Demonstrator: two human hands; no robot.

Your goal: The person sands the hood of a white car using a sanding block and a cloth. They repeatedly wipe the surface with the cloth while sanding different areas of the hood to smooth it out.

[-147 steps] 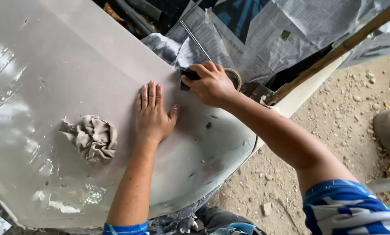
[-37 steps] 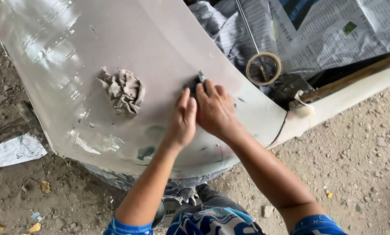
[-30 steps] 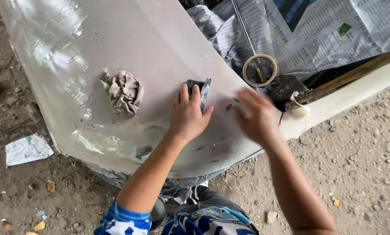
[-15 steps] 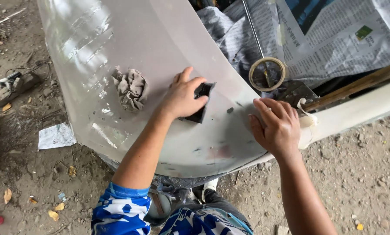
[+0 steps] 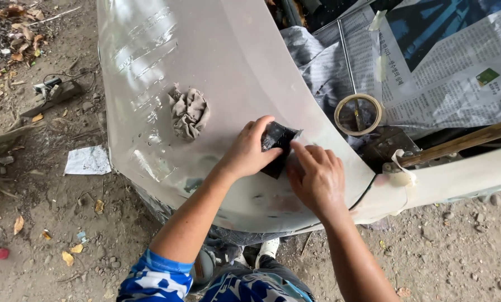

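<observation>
You are mid-sanding: your left hand (image 5: 250,154) curls its fingers around the dark sandpaper (image 5: 278,146) on the grey panel (image 5: 217,61), your right hand (image 5: 317,179) touches its edge, fingers loosely bent, so next press it flat.

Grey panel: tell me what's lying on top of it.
On the panel lie a crumpled rag and a dark sanding sheet, pressed by the left hand and right hand. The hands cover part of the sheet and panel.
</observation>
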